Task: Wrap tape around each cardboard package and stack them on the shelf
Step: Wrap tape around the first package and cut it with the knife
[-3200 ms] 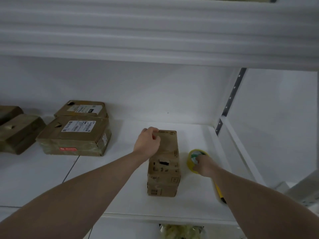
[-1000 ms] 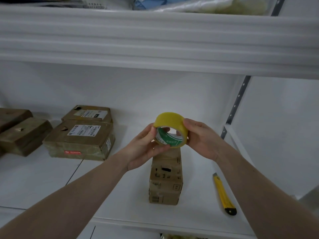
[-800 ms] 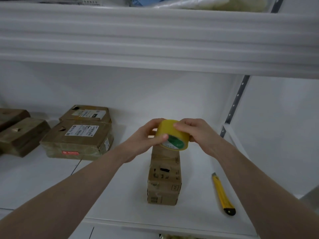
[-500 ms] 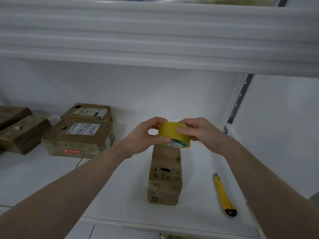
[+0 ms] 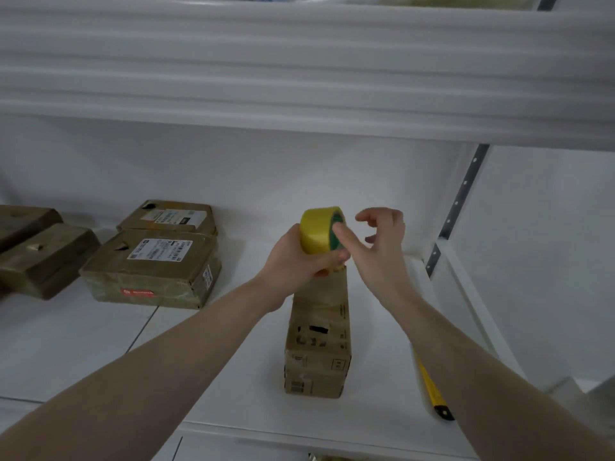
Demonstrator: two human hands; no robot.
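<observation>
A yellow tape roll (image 5: pixel 316 232) with a green inner label is held above the far end of a narrow cardboard package (image 5: pixel 317 341) lying on the white shelf (image 5: pixel 233 361). My left hand (image 5: pixel 296 257) grips the roll from below and behind. My right hand (image 5: pixel 379 247) hovers just right of the roll, its thumb against the roll's edge and its other fingers loosely spread and off the roll. Two labelled cardboard packages (image 5: pixel 151 264) lie at the left, one behind the other.
A yellow utility knife (image 5: pixel 432 394) lies on the shelf at the right, partly hidden by my right forearm. More brown packages (image 5: pixel 36 251) sit at the far left. A white upper shelf (image 5: pixel 299 71) hangs overhead. A metal upright (image 5: pixel 456 207) stands at the right.
The roll has turned upright in my left hand. My right hand has let go of its grip on it and opened its fingers, only the thumb staying at the roll's edge.
</observation>
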